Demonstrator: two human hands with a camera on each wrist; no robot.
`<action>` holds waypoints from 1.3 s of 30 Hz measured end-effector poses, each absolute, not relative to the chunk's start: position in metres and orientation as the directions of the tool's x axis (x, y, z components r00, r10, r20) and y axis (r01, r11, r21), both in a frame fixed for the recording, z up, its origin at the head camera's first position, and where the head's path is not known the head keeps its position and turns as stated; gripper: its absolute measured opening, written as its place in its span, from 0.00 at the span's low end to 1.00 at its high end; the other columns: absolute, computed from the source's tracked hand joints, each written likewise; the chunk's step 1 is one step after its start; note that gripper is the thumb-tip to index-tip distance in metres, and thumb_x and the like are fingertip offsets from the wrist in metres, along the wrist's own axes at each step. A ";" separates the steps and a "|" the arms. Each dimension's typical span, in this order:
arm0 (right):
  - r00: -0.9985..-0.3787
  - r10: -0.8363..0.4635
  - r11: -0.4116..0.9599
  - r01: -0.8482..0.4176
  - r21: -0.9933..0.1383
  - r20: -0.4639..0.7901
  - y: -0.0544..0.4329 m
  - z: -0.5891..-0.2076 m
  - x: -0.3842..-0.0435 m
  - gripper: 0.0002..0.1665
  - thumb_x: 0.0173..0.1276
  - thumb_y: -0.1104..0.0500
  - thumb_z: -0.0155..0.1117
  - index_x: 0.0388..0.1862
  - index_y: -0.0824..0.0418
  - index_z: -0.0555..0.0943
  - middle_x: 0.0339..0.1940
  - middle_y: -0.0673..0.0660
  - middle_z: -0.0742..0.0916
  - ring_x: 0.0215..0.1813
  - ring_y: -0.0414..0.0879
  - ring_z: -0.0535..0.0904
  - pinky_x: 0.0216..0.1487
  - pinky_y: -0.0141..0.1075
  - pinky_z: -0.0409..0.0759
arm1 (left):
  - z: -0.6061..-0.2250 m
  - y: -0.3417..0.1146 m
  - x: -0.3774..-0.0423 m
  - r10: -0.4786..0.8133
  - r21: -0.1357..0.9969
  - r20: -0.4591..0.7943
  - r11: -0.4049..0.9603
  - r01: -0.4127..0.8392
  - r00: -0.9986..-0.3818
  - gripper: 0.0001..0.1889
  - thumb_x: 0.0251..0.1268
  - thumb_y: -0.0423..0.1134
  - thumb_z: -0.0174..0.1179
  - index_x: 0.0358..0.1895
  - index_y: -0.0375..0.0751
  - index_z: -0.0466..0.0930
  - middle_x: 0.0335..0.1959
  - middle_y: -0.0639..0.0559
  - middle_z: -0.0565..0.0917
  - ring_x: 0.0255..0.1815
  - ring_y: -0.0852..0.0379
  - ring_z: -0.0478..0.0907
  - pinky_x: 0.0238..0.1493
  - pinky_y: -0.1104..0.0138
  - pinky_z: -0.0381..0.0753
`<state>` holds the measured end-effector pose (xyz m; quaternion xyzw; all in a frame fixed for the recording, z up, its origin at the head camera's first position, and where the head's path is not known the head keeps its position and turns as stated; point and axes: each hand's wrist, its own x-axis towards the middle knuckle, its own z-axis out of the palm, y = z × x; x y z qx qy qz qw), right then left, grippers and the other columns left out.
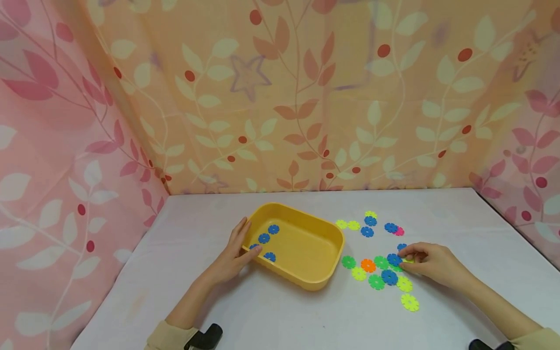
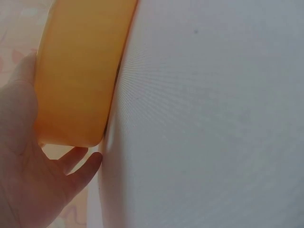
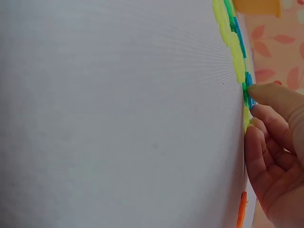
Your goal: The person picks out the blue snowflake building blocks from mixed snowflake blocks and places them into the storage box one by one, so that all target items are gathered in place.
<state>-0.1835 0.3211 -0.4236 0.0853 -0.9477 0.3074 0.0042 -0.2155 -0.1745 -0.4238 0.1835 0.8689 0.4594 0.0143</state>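
Note:
In the head view my left hand [image 1: 232, 255] grips the left end of a yellow plastic basin [image 1: 302, 282], thumb over its rim, fingers along the outside. Several blue notched plastic discs [image 1: 264, 238] lie at that end inside it. The left wrist view has the hand [image 2: 42, 175] against the orange-looking basin wall [image 2: 83, 71]. To the right, my right hand [image 1: 437, 265] pinches a blue notched disc [image 1: 394, 259] at its edge, low over a green one. The right wrist view shows its fingertips [image 3: 259, 90] at the blue disc [image 3: 251, 80], seen edge-on.
Loose notched discs lie right of the basin on the white table [image 1: 332, 321]: green [image 1: 348, 262], orange [image 1: 368, 265], yellow [image 1: 410, 302], blue [image 1: 389, 277] and pink [image 1: 399, 231]. Some overlap. A patterned curtain [image 1: 306, 97] stands behind the table's back edge.

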 end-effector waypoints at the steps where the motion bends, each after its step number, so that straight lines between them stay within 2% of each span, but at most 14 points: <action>1: -0.985 -0.159 0.796 -0.164 -0.582 0.060 0.321 -0.424 -0.184 0.17 0.57 0.49 0.76 0.41 0.56 0.86 0.26 0.48 0.78 0.31 0.41 0.71 0.30 0.30 0.70 | -0.424 -0.175 -0.216 0.332 0.805 0.145 0.508 0.306 -0.932 0.42 0.70 0.47 0.59 0.79 0.42 0.44 0.80 0.51 0.36 0.78 0.42 0.38 0.71 0.43 0.49; 8: -0.985 -0.157 0.800 -0.167 -0.576 0.068 0.318 -0.423 -0.186 0.18 0.56 0.48 0.76 0.41 0.56 0.86 0.26 0.48 0.79 0.32 0.41 0.72 0.31 0.30 0.71 | -0.422 -0.177 -0.215 0.346 0.788 0.148 0.525 0.322 -0.926 0.42 0.71 0.50 0.57 0.79 0.43 0.44 0.80 0.51 0.36 0.78 0.42 0.38 0.71 0.44 0.49; 12: -0.986 -0.152 0.777 -0.158 -0.609 0.061 0.310 -0.416 -0.188 0.20 0.57 0.46 0.75 0.43 0.56 0.86 0.28 0.48 0.80 0.33 0.42 0.73 0.28 0.30 0.72 | -0.421 -0.179 -0.214 0.354 0.786 0.143 0.528 0.323 -0.924 0.43 0.71 0.53 0.56 0.79 0.44 0.42 0.80 0.52 0.35 0.79 0.43 0.37 0.72 0.45 0.47; 17: -0.982 -0.168 0.702 -0.183 -0.688 0.089 0.283 -0.394 -0.195 0.21 0.60 0.45 0.73 0.46 0.57 0.85 0.32 0.51 0.83 0.37 0.45 0.76 0.32 0.30 0.75 | -0.421 -0.180 -0.214 0.355 0.782 0.138 0.534 0.322 -0.925 0.44 0.71 0.54 0.56 0.79 0.44 0.41 0.80 0.53 0.35 0.79 0.44 0.37 0.72 0.45 0.47; 20: -0.976 -0.194 0.614 -0.196 -0.764 0.095 0.259 -0.380 -0.204 0.22 0.61 0.45 0.72 0.48 0.58 0.84 0.34 0.54 0.84 0.39 0.48 0.78 0.36 0.34 0.80 | -0.421 -0.181 -0.215 0.353 0.781 0.137 0.536 0.320 -0.926 0.44 0.71 0.54 0.56 0.79 0.44 0.41 0.80 0.53 0.34 0.79 0.44 0.37 0.72 0.45 0.47; 24: -0.959 -0.273 0.492 -0.209 -0.845 0.079 0.220 -0.367 -0.219 0.22 0.61 0.46 0.72 0.48 0.57 0.84 0.36 0.56 0.84 0.40 0.51 0.79 0.39 0.40 0.83 | -0.421 -0.181 -0.215 0.353 0.780 0.135 0.539 0.319 -0.926 0.44 0.71 0.54 0.56 0.79 0.44 0.41 0.79 0.53 0.34 0.79 0.45 0.37 0.72 0.46 0.47; 27: -0.930 -0.357 0.441 -0.247 -0.863 0.083 0.188 -0.364 -0.230 0.20 0.60 0.48 0.73 0.46 0.57 0.85 0.35 0.55 0.84 0.40 0.52 0.79 0.40 0.38 0.81 | -0.422 -0.180 -0.216 0.353 0.781 0.132 0.539 0.316 -0.926 0.43 0.71 0.54 0.56 0.79 0.45 0.41 0.79 0.54 0.34 0.79 0.45 0.37 0.72 0.46 0.46; 30: -0.902 -0.424 0.431 -0.283 -0.857 0.085 0.156 -0.365 -0.239 0.18 0.59 0.49 0.75 0.44 0.57 0.86 0.34 0.52 0.85 0.41 0.50 0.78 0.40 0.33 0.80 | -0.423 -0.179 -0.217 0.353 0.780 0.133 0.539 0.318 -0.926 0.43 0.71 0.55 0.56 0.79 0.45 0.41 0.79 0.54 0.35 0.79 0.46 0.37 0.72 0.46 0.46; 36: -0.834 -0.548 0.414 -0.341 -0.844 0.068 0.112 -0.381 -0.261 0.15 0.59 0.51 0.75 0.42 0.57 0.87 0.32 0.50 0.86 0.38 0.46 0.79 0.41 0.33 0.79 | -0.423 -0.178 -0.217 0.352 0.778 0.135 0.541 0.319 -0.926 0.44 0.70 0.55 0.56 0.79 0.44 0.42 0.80 0.53 0.35 0.79 0.46 0.36 0.73 0.46 0.45; 39: -0.808 -0.588 0.450 -0.365 -0.815 0.037 0.099 -0.389 -0.270 0.13 0.59 0.51 0.75 0.40 0.55 0.87 0.30 0.49 0.86 0.37 0.44 0.80 0.41 0.32 0.79 | -0.423 -0.177 -0.216 0.354 0.779 0.125 0.543 0.313 -0.927 0.44 0.71 0.55 0.55 0.79 0.45 0.42 0.80 0.53 0.35 0.79 0.46 0.36 0.72 0.46 0.45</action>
